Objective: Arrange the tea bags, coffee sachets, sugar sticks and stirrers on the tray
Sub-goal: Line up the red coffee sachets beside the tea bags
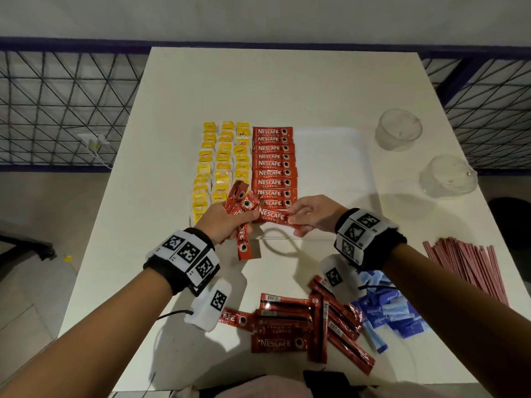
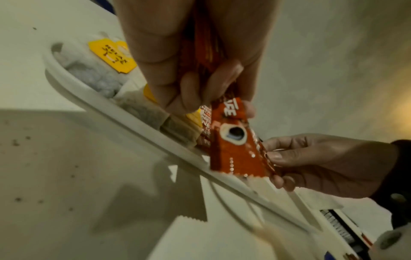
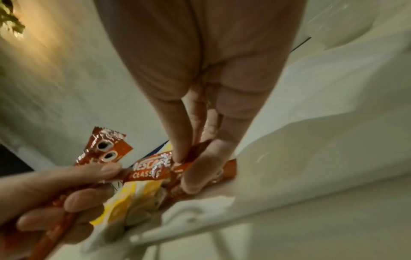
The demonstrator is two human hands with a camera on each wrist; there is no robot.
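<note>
Sachet (image 1: 276,217) | pinched by right hand (image 1: 311,215) at tray (image 1: 339,173) front, below sachet row (image 1: 273,168) | spare sachets (image 1: 240,216) gripped by left hand (image 1: 227,225) | risk: row nudged askew, or spares slipped onto tea bags (image 1: 221,165), if crowded.

We see a white desk (image 1: 281,81). A white tray (image 1: 330,156) lies flat at its middle. Near our edge, a loose pile of red coffee sachets (image 1: 304,326) lies directly on the desk, some crossing over others. Just right of that pile lie blue sugar sticks (image 1: 393,314) in a heap. Farther right, a bundle of red stirrers (image 1: 465,268) lies fanned by the desk's right edge. Two clear glasses (image 1: 398,129) sit on the desk right of the tray.
</note>
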